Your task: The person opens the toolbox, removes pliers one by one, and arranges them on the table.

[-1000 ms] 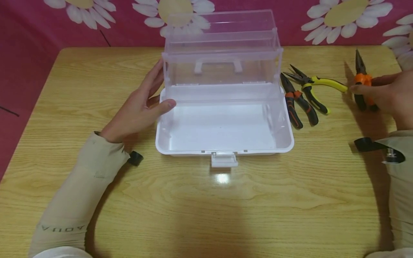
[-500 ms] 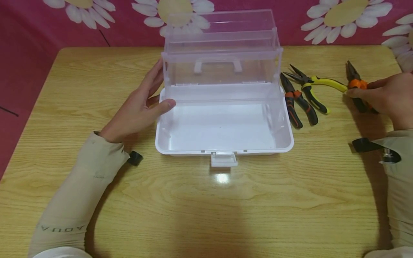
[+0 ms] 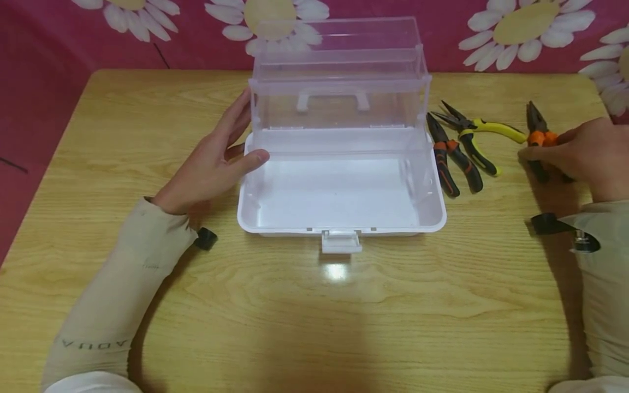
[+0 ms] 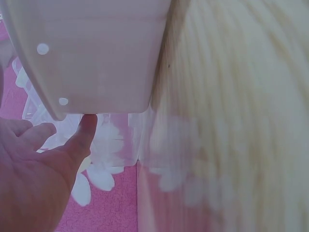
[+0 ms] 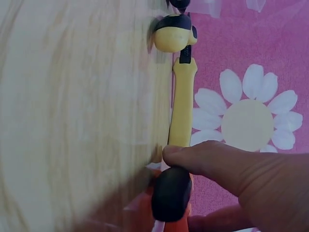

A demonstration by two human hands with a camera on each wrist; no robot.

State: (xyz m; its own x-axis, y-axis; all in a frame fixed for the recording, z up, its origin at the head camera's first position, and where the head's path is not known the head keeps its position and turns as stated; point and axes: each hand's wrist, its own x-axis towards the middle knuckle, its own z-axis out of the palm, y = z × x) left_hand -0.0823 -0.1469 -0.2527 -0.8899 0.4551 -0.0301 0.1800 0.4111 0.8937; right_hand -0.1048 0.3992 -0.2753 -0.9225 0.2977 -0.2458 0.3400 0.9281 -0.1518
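Observation:
A white toolbox with its clear lid raised stands at the middle of the table. My left hand rests against its left side, the thumb on the rim and the fingers extended along the back corner. In the left wrist view, a fingertip touches the back of the box. At the right, my right hand grips orange-and-black pliers by the handles, jaws pointing away. Between box and hand lie yellow-and-black long-nose pliers, handles spread. Beside the box are black pliers with orange trim.
Pale plastic trays sit inside the raised lid. A white latch sticks out from the box front. Behind the wooden table hangs a pink cloth with daisies.
My right hand has moved left and nearer to me with the orange-and-black pliers, ending close to the yellow handle. My left hand and the box have stayed in place.

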